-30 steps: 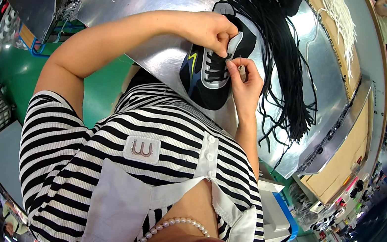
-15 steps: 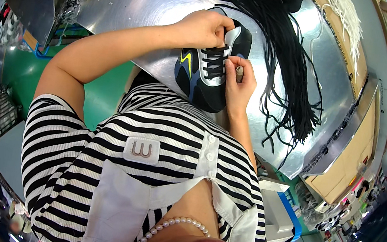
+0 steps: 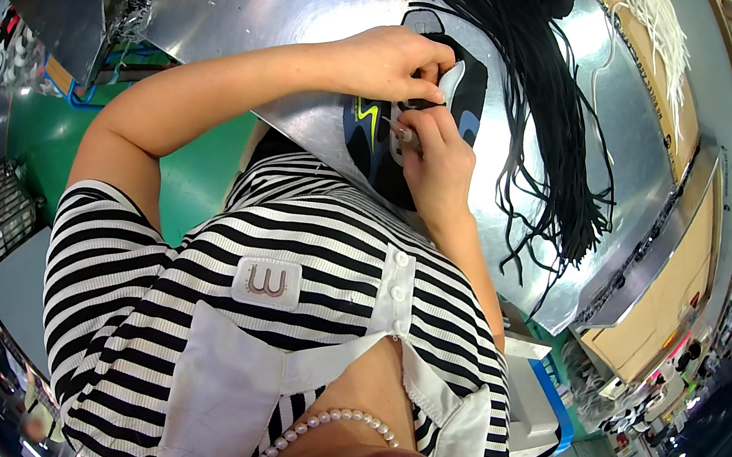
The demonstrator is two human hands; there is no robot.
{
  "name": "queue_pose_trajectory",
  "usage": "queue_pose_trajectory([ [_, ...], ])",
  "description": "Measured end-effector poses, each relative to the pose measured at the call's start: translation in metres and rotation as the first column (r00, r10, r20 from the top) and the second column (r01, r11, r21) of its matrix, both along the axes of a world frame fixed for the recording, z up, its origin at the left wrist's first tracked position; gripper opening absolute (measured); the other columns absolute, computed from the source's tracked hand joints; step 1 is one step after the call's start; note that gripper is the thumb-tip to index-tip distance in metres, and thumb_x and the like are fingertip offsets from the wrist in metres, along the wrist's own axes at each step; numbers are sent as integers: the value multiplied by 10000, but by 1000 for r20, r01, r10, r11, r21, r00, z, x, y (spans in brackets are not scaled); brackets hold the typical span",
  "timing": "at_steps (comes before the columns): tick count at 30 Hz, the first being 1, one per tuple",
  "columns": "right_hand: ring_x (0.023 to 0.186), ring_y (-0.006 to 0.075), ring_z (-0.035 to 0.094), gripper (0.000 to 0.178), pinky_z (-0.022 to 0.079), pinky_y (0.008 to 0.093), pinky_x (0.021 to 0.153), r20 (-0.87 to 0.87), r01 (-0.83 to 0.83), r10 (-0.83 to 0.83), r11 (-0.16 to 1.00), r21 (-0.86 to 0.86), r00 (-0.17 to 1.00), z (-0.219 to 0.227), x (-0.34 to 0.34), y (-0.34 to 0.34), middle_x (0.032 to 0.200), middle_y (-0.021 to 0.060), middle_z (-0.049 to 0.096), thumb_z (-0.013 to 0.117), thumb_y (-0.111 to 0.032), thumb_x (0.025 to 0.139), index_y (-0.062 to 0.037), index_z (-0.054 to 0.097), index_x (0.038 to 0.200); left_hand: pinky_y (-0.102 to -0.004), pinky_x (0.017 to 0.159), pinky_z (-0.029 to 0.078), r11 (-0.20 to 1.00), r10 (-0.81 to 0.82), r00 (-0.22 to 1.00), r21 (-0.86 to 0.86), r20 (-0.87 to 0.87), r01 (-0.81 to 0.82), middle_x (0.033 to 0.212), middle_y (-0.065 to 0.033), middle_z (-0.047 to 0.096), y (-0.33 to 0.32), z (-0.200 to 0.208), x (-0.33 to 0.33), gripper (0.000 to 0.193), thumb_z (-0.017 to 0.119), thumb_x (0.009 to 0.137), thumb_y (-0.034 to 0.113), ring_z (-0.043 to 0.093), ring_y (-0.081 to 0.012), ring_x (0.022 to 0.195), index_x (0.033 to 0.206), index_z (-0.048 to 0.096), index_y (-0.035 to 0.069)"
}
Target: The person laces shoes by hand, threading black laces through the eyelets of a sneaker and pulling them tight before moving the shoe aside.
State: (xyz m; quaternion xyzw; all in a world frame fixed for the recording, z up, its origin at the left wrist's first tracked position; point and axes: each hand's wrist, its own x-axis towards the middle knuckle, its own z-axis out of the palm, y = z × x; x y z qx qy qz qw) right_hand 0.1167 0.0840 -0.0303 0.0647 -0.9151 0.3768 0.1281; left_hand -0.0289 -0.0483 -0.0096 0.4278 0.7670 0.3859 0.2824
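To the left of the left hand (image 3: 395, 65), metal tabletop (image 3: 277, 2), likely serving as firm support. Bends that hand over the shoe's opening with thumb and fingertips drawn together, presumably for steadying; cannot tell what, if anything, between them. Beneath both hands, the black shoe (image 3: 365, 124), toe toward the body, seemingly turned so for access to the lacing. Pinches a small tan-handled tool (image 3: 407, 136) in the right hand (image 3: 443, 157), just bodyward of the left, probably for fine control. Right of both, black laces (image 3: 557, 125), perhaps bundled for easy reach.
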Motion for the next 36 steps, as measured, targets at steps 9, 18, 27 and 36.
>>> queue_pose_trajectory([
  [9,640,251,599,175,478,336,570,137,33,2,967,-254,991,7,-6,24,825,82,576,714,2,798,-51,577,894,-407,954,443,877,374,751,472,-545,-94,1226,-154,613,-26,8,16,457,723,832,137,563,-339,1146,1251,571,34],
  [18,681,37,468,92,382,193,598,274,113,48,833,-542,961,18,-8,22,799,-35,534,661,-22,914,-30,572,895,-268,889,537,776,134,207,27,969,-630,1131,-99,670,-39,-18,58,437,650,953,151,670,-140,990,1314,491,-38],
  [27,642,19,435,53,323,169,552,258,198,-20,696,-690,966,8,7,35,813,-54,514,609,-101,973,-77,565,956,-351,950,558,731,-203,-67,106,977,-674,1197,-133,656,-39,-44,57,400,569,1004,198,672,-206,1050,1322,499,-36],
  [36,690,56,475,200,388,195,626,235,236,-139,-8,-972,962,-14,-6,42,842,-50,502,660,-110,938,-151,465,912,-496,987,524,636,-330,-58,177,942,-751,1249,-205,621,-26,-46,50,397,479,1038,230,634,-334,1131,1359,471,-4],
])
